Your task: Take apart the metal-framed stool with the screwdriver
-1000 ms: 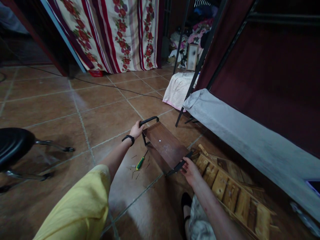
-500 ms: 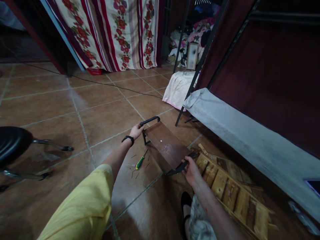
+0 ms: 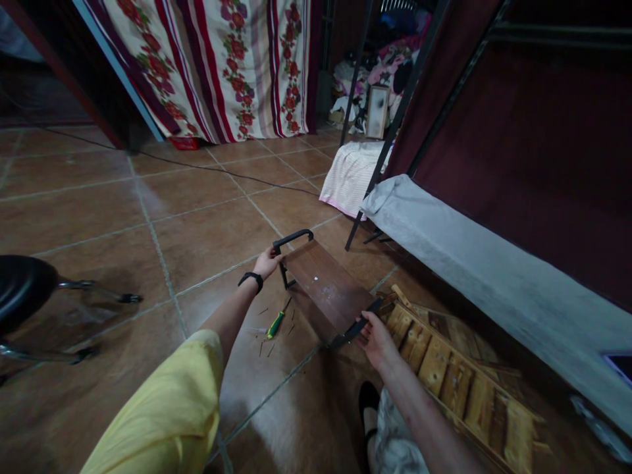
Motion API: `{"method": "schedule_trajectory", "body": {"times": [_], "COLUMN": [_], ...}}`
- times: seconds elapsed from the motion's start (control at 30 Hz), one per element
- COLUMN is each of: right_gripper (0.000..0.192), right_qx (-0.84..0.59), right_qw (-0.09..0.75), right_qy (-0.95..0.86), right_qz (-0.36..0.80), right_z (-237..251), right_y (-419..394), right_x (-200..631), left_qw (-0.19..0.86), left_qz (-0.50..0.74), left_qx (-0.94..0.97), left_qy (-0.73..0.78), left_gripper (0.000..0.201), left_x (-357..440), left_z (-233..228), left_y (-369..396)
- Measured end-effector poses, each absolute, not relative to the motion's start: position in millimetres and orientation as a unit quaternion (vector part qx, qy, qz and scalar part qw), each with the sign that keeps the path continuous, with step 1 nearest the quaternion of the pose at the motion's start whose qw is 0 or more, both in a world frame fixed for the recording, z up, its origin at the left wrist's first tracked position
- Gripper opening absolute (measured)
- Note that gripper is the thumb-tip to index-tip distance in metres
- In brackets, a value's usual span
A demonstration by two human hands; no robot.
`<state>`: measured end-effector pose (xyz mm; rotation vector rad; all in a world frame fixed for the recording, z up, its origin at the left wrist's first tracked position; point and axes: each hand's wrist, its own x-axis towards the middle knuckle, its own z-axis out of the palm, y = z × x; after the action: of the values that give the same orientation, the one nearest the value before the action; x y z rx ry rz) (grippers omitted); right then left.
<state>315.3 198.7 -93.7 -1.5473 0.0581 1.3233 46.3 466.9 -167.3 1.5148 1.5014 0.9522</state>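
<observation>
Now holding a dark brown wooden shelf board with black metal end frames (image 3: 326, 289), long axis running away from the body. Left hand (image 3: 267, 263) closed on the far frame, right hand (image 3: 374, 338) closed on the near one. Green-handled screwdriver (image 3: 277, 322) on the floor, nearer the left.

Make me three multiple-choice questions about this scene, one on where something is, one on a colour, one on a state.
1. Where does the screwdriver lie?
A. on the tiled floor, left of the small shelf
B. on the shelf
C. on the wooden crate

2. What colour is its handle?
A. red
B. green and yellow
C. blue

3. How is the shelf held?
A. one hand
B. lying untouched
C. left hand and right hand on its black end frames

Answers: 1 A, it rests on tiles among scattered screws. 2 B, the grip shows both. 3 C, each hand grips one end.
</observation>
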Motion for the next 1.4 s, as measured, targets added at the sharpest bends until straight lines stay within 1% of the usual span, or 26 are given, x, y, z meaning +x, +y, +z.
{"method": "schedule_trajectory", "body": {"times": [0.33,0.5,0.77,0.93,1.13,1.2,1.4], "right_gripper": [0.014,0.013,0.012,0.013,0.009,0.009,0.009], "right_qx": [-0.643,-0.637,-0.635,-0.637,-0.634,-0.634,-0.632], "right_qw": [0.531,0.537,0.538,0.541,0.541,0.541,0.545], "right_qy": [0.029,0.022,0.021,0.023,0.029,0.032,0.04], "right_qz": [0.55,0.553,0.553,0.549,0.552,0.551,0.549], "right_z": [-90,-86,-89,-90,-87,-86,-88], "right_y": [198,198,197,197,198,198,197], "right_x": [315,314,317,317,316,317,319], "left_qw": [0.416,0.416,0.409,0.425,0.432,0.43,0.391], "left_qz": [0.371,0.369,0.373,0.38,0.389,0.393,0.361], "left_qx": [0.578,0.571,0.555,0.554,0.539,0.537,0.574], "left_qy": [0.596,0.603,0.621,0.608,0.609,0.61,0.622], "left_gripper": [0.044,0.053,0.048,0.045,0.052,0.051,0.034], "left_x": [47,49,47,48,50,49,44], "left_z": [-161,-159,-165,-166,-166,-168,-170], "left_y": [462,461,467,469,468,470,469]}}
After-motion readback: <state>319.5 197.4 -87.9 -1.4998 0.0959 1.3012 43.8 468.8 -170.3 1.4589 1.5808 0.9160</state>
